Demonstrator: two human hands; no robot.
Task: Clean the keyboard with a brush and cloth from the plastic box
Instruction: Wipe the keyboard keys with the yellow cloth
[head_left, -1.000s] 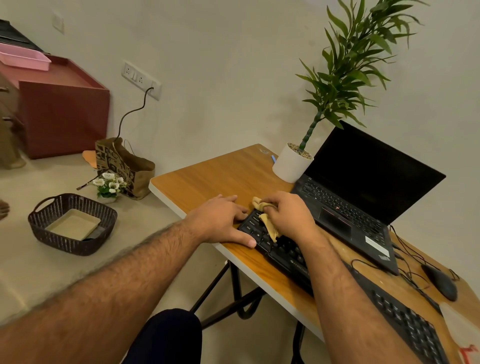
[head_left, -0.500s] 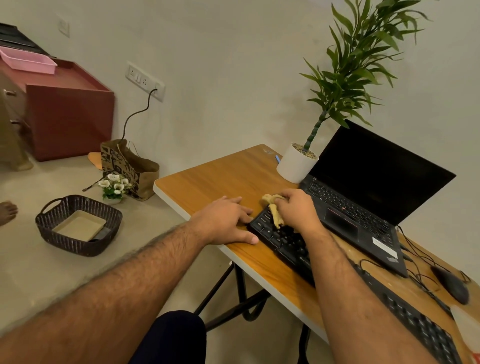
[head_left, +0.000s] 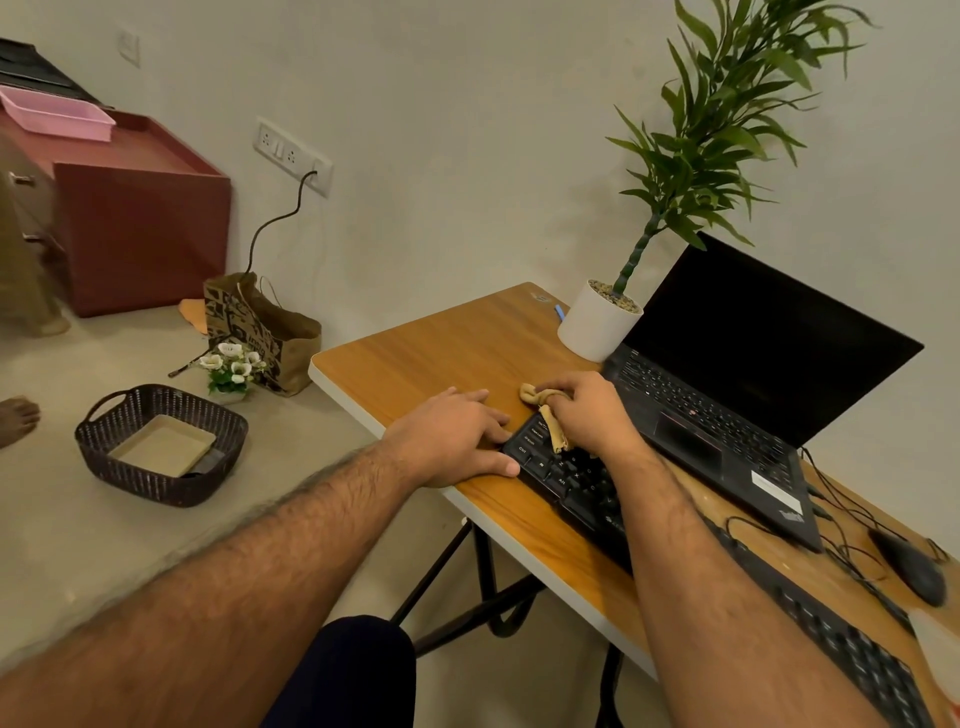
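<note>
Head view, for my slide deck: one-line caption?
Right hand wipes keyboard with cloth; left hand steadies it.

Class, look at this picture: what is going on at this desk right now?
A person is wiping a black keyboard on a wooden desk. The right hand grips a tan cloth over the keyboard's left end, while the left hand rests flat on the desk, touching that end. An open laptop sits behind.
</note>
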